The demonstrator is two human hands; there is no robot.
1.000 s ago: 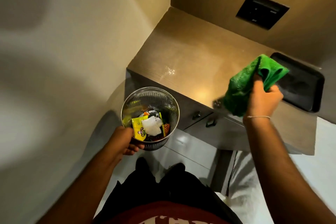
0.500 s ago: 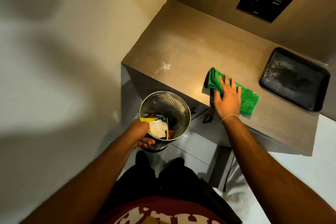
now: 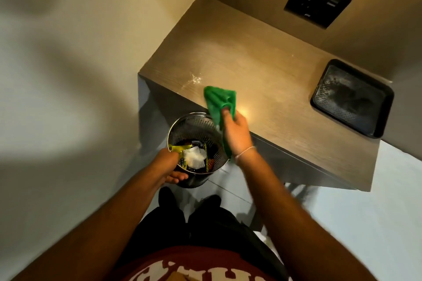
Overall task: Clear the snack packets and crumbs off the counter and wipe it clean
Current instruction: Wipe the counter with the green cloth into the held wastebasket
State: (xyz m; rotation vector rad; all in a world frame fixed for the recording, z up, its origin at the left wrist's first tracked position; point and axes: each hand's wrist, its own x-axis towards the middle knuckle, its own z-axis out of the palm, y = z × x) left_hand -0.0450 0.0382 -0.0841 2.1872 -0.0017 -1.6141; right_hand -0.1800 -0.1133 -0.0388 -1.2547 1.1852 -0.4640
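My left hand [image 3: 170, 167] grips the near rim of a perforated metal bin [image 3: 194, 125], held just below the counter's front edge. Inside the bin lie snack packets [image 3: 209, 161], yellow and red ones, and a crumpled white tissue [image 3: 194, 158]. My right hand [image 3: 236, 132] holds a green cloth [image 3: 219, 100] bunched up at the counter's front edge, partly over the bin's right rim. The wooden counter [image 3: 262, 70] shows a small patch of pale crumbs [image 3: 196, 78] near its front left corner.
A black tray [image 3: 386, 109] sits at the counter's right end. A dark switch panel [image 3: 317, 2] is set in the back wall. A plain wall closes the left side. Drawer fronts run under the counter, and pale floor tiles lie below.
My right hand went from pressing the cloth flat on the counter to sweeping it left to the front edge over the bin. The bin rose slightly towards the counter edge.
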